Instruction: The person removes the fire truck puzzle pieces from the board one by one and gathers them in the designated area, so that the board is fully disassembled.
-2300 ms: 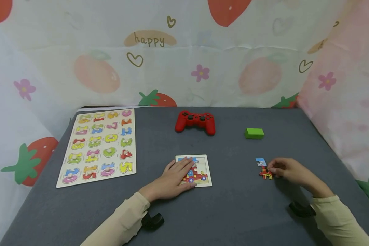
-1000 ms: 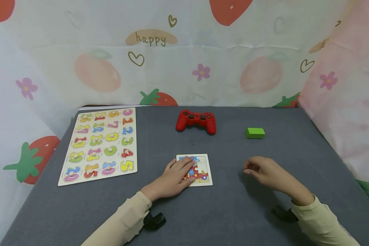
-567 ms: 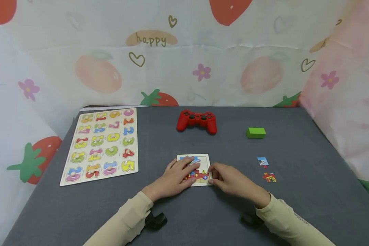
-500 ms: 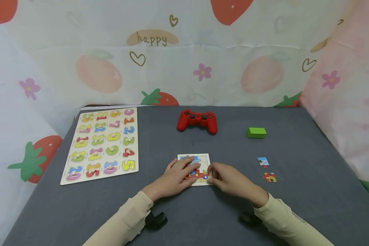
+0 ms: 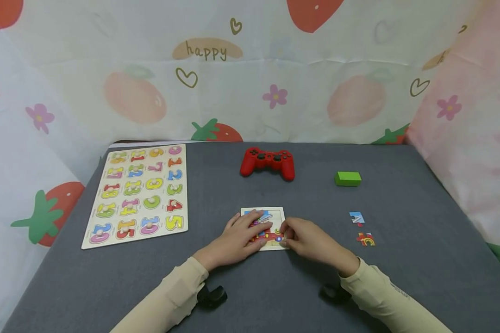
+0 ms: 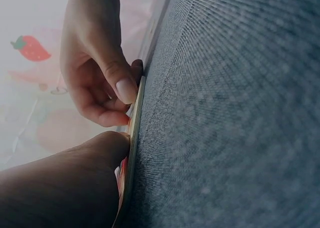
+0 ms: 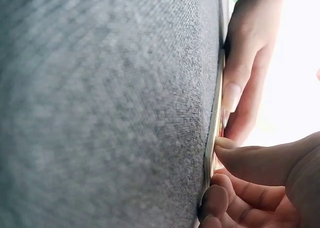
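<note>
A small square jigsaw puzzle board, pale-framed with a red vehicle picture, lies in the middle of the table. My left hand rests on its left part with fingers spread over the picture, covering much of it. At the right edge, my right hand holds the board, fingers curled. The right wrist view shows the right thumb on the board's rim, other fingertips close by the edge. Pale bare board shows at the upper right of the picture. A blue puzzle piece and a red-and-yellow puzzle piece lie farther right.
A large number puzzle board with knobbed numerals lies at the left. Toward the back are a red game controller and, farther right, a green block. A printed fabric backdrop stands behind the grey table.
My right hand has moved left from beside the two loose pieces to the puzzle board's right edge. The red-and-yellow piece now lies apart from the blue one. My left hand stays on the board.
</note>
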{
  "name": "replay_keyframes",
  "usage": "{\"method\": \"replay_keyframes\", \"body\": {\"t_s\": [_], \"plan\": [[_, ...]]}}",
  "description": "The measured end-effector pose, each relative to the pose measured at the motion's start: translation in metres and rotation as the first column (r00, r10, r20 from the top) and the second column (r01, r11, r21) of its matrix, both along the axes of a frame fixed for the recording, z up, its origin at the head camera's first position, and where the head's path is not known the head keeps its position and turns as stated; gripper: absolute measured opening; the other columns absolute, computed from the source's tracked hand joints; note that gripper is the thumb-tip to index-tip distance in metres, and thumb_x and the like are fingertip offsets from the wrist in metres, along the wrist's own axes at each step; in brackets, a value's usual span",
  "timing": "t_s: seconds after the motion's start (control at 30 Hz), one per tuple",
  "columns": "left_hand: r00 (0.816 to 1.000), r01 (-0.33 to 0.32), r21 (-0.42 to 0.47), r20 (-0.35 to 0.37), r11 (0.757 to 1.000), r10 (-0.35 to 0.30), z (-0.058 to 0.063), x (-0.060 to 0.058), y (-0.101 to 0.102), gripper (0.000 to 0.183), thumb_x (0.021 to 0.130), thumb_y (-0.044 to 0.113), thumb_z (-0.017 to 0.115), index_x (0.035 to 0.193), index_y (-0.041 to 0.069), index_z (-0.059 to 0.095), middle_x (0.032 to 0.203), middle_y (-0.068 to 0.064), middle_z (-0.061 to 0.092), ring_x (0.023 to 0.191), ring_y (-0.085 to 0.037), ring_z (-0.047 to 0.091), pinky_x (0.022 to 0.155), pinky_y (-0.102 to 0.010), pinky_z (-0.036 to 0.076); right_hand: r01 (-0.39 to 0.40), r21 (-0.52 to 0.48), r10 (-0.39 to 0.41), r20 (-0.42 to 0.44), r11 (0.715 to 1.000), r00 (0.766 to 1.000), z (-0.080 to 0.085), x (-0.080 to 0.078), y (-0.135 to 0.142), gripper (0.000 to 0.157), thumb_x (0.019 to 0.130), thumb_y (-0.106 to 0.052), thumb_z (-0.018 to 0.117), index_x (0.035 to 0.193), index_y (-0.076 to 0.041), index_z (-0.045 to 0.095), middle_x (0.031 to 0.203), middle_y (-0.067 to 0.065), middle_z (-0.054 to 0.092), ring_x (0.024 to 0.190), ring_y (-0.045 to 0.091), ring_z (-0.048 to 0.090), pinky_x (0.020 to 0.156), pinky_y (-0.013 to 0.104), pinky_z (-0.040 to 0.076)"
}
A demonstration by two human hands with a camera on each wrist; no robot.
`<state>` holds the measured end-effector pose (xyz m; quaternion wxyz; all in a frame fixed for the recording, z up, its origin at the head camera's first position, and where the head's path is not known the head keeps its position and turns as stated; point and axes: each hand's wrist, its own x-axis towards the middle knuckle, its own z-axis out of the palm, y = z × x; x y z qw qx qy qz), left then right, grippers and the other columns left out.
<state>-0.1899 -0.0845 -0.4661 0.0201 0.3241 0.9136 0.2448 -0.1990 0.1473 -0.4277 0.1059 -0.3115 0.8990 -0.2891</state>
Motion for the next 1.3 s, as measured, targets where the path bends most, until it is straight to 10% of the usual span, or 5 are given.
{"method": "replay_keyframes", "body": {"t_s": [0.67,1.3], "plan": [[1.0,0.003,0.007,-0.001,1.0,-0.003,0.001,0.0,0.001,0.045,0.098,0.036,0.053,0.139,0.019,0.051,0.152,-0.01,0.034,0.144,-0.025,0.026,0.113,-0.059,0.014,0.029,-0.013,-0.03,-0.073,0.999,0.997,-0.002,0.002,0.0,0.015,0.086,-0.007,0.07,0.095,-0.008,0.058,0.08,-0.003,0.054,0.068,0.006,0.049,0.061,0.022,0.044],[1.0,-0.014,-0.007,0.028,1.0,0.014,0.001,0.0,0.001,0.055,0.097,0.039,0.052,0.145,0.013,0.042,0.153,-0.008,0.033,0.143,-0.023,0.026,0.113,-0.057,0.014,0.187,-0.076,-0.179,0.099,0.979,0.979,0.014,0.0,0.03,0.006,0.091,-0.01,0.064,0.096,-0.01,0.061,0.083,0.001,0.064,0.066,0.01,0.056,0.057,0.027,0.047]]}}
